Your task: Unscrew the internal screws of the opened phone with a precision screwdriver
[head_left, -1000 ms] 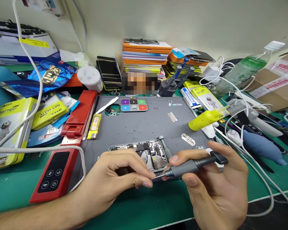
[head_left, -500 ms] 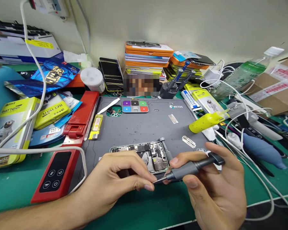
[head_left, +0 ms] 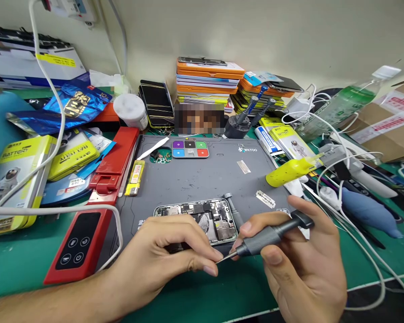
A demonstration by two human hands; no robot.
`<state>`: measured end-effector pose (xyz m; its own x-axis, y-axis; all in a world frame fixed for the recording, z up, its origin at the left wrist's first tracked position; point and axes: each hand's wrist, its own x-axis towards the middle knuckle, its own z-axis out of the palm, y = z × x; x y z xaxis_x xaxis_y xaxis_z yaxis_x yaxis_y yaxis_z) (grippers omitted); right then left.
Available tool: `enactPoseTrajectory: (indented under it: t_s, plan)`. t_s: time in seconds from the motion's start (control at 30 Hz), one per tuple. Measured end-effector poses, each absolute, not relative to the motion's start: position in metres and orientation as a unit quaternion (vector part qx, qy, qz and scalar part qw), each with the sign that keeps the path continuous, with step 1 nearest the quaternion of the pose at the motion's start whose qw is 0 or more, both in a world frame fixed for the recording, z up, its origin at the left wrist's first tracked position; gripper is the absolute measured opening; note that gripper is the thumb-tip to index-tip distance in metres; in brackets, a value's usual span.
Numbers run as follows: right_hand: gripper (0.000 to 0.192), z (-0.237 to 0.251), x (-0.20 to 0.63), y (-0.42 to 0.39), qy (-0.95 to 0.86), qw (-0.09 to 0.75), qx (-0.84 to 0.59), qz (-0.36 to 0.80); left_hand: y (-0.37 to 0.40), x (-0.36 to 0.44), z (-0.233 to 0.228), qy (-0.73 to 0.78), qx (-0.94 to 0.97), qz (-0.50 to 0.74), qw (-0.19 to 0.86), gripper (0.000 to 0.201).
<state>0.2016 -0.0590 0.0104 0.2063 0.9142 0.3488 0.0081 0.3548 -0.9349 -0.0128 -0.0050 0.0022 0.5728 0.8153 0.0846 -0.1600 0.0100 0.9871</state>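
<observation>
Lying on a grey mat [head_left: 202, 179] amid bench clutter, the opened phone [head_left: 202, 217] sits behind both hands: right hand [head_left: 303, 264] grasping a screwdriver [head_left: 269, 233], left hand [head_left: 161, 255] pinching its tip.

a phone repair workbench: a grey repair mat [head_left: 202, 179] holds an opened phone [head_left: 202, 217] with bare boards, ringed by battery boxes [head_left: 16, 166], stacked screen cases [head_left: 207, 80], a stand of screwdrivers [head_left: 245, 119], a razor blade [head_left: 265, 198] and white cables [head_left: 340, 148].

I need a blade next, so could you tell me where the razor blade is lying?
In the head view, the razor blade lies flat on the right part of the grey mat, just below the yellow bottle and above the right hand.
</observation>
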Motion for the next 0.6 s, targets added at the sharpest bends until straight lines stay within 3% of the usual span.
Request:
enactPoseTrajectory:
  t_s: [0.6]
  plan:
    - [0.046,0.0084,0.2028,-0.059,-0.519,0.631,-0.446,0.366,-0.0047,-0.0127,0.0029,0.259,0.611,0.385,0.641,0.015]
